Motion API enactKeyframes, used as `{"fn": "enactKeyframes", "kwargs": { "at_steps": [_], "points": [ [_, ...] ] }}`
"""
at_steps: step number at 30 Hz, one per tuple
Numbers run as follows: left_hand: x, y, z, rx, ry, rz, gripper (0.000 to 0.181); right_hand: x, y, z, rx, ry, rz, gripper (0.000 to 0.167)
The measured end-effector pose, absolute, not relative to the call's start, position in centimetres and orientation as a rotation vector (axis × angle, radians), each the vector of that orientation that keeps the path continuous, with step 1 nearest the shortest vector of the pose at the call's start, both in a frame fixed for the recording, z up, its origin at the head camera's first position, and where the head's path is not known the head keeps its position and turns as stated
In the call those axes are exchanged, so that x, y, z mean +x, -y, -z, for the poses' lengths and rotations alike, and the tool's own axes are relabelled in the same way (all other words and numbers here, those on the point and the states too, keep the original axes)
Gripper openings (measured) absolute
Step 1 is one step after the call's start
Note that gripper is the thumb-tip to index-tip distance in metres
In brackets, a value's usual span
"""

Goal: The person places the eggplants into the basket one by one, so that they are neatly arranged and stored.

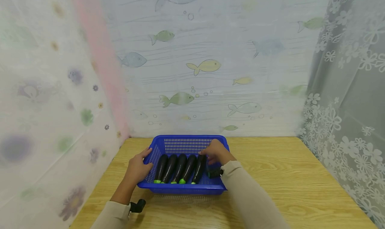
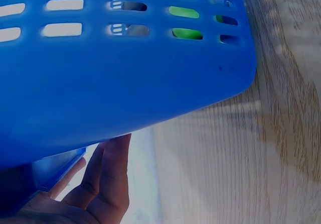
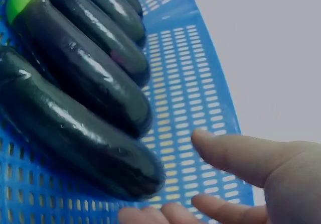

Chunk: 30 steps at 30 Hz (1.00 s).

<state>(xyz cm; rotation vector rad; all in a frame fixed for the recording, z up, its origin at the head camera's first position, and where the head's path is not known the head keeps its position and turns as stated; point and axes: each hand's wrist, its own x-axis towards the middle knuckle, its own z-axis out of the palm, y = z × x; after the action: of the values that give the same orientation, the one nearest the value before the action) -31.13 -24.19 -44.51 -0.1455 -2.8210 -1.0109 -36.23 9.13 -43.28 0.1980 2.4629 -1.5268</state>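
Note:
A blue plastic basket (image 1: pixel 187 186) holds several dark eggplants (image 1: pixel 179 169) lying side by side, their green stem ends toward the near side. My left hand (image 1: pixel 139 166) grips the basket's left rim, thumb at the inner side; in the left wrist view its fingers (image 2: pixel 113 176) meet the blue wall from outside. Inside the basket on the right, my right hand (image 1: pixel 217 152) is beside the far end of the rightmost eggplant (image 1: pixel 199 169). In the right wrist view, thumb and fingers are spread apart near the rounded end of the nearest eggplant (image 3: pixel 80 128), with a gap to the thumb.
The basket stands on a wood-grain table (image 1: pixel 270 175), which extends to its right and in front. A fish-patterned curtain (image 1: pixel 207 88) hangs behind, a flowered sheet (image 1: pixel 60 115) on the left and a lacy curtain (image 1: pixel 346 132) on the right. Both wrists carry black cameras.

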Motion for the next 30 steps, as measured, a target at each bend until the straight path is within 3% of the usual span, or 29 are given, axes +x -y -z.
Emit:
{"fn": "enactKeyframes", "kwargs": {
  "at_steps": [6, 16, 30],
  "points": [
    [-31.2, 24.2, 44.6, -0.142, 2.826, 1.007, 0.069, -35.6, -9.6, 42.6, 0.094, -2.426, 1.563, 0.059],
    [-31.3, 24.3, 44.8, -0.151, 2.824, 1.009, 0.069, -34.7, -11.0, 42.1, -0.135, -2.422, 1.587, 0.065],
    [-31.2, 24.0, 44.5, -0.15, 2.818, 1.001, 0.068, -32.2, -13.5, 41.0, -0.301, -2.406, 1.738, 0.055]
  ]
}}
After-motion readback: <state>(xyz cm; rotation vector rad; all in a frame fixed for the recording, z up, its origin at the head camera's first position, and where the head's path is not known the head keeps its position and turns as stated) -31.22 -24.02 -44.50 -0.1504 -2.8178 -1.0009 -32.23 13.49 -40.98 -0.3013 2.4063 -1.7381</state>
